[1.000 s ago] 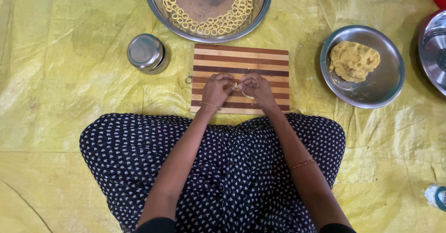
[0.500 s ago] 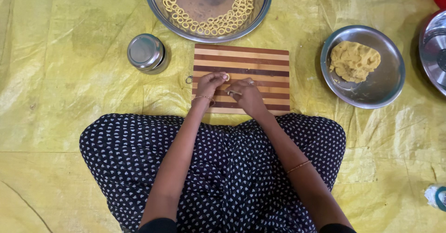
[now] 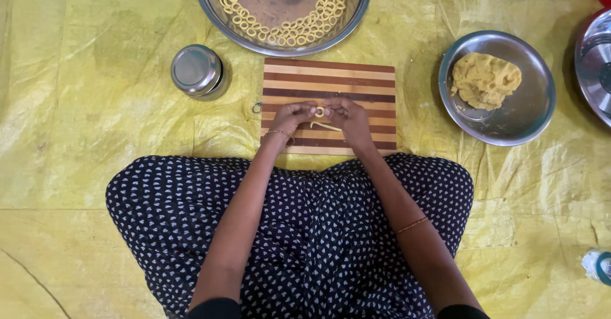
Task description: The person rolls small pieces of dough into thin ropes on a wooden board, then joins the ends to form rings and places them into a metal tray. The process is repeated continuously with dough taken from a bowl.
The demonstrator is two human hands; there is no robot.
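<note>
I see both hands meeting over the striped wooden board point(image 3: 328, 80), which lies flat on the yellow sheet point(image 3: 95, 134) in front of my crossed legs in dark spotted fabric point(image 3: 305, 230). The left hand point(image 3: 293, 116) and the right hand point(image 3: 349, 116) have their fingertips drawn together at the middle of the board, pinching a small ring of dough point(image 3: 319, 111) between them; the fingers are curled in and pressed close, not spread. Just below the ring, a short thin dough strip point(image 3: 326, 127) lies on the board, near the fingertips; I cannot tell whether it joins the ring. Beyond the board, touching or nearly touching its far edge, sits a large steel tray point(image 3: 210, 4) with many small dough rings point(image 3: 305, 26) lined along its rim. To the left of the board stands a small steel container point(image 3: 196, 70) with a lid, apart from the hands. To the right, a round steel plate point(image 3: 528, 102) carries a lump of yellow dough point(image 3: 485, 79), well apart from the board. Another steel dish point(image 3: 595, 58) shows partly at the right edge. A thin bangle point(image 3: 412, 225) sits on the right forearm.
</note>
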